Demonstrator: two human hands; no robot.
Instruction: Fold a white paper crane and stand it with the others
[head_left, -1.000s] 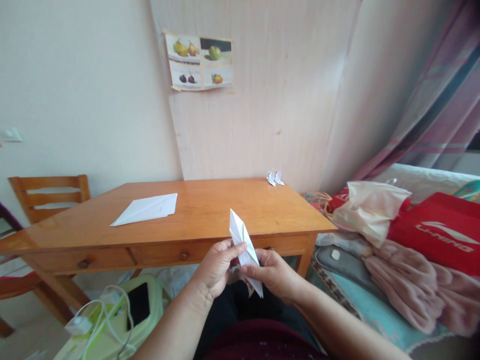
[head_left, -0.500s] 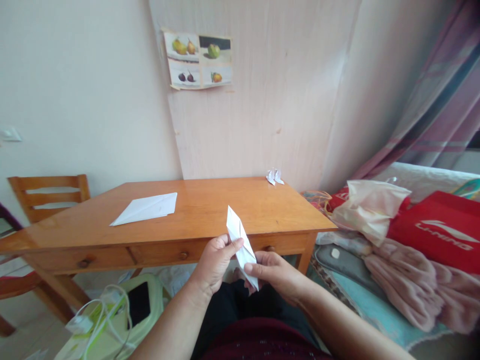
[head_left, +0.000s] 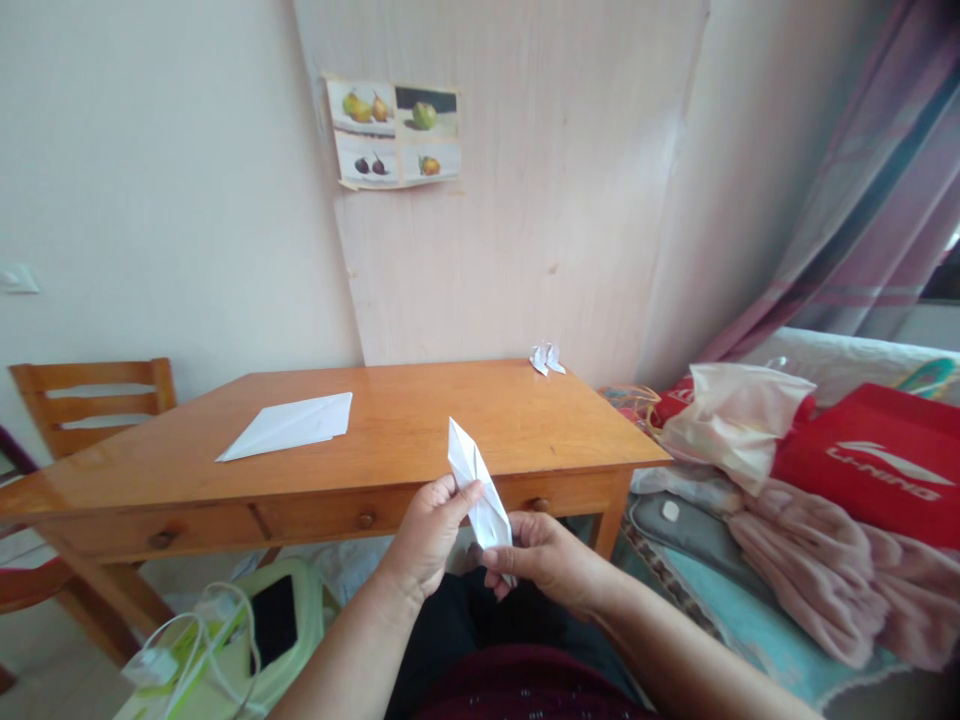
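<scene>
Between my hands, in front of the table's near edge, is a long white piece of folded paper (head_left: 480, 490) with a pointed top end and visible creases. My left hand (head_left: 431, 535) pinches it near its middle, thumb on the front face. My right hand (head_left: 529, 555) grips its lower end, thumb across the front and fingers behind. The paper leans, its point toward the upper left. On the wooden table (head_left: 405, 420), a stack of white paper sheets (head_left: 292, 422) lies to the left. Two small folded paper figures (head_left: 547, 358) stand at the back right corner.
A wooden chair (head_left: 97, 400) stands at the left. Below the table, a pale green stool (head_left: 300, 600) bears a black phone (head_left: 273, 625) and white cables. To the right are a red bag (head_left: 870, 455), a plastic bag (head_left: 735, 415) and a pink blanket (head_left: 810, 570).
The right hand has slid slightly lower along the folded paper, its thumb now nearer the bottom end. The left hand keeps its pinch. The camera view has shifted a little.
</scene>
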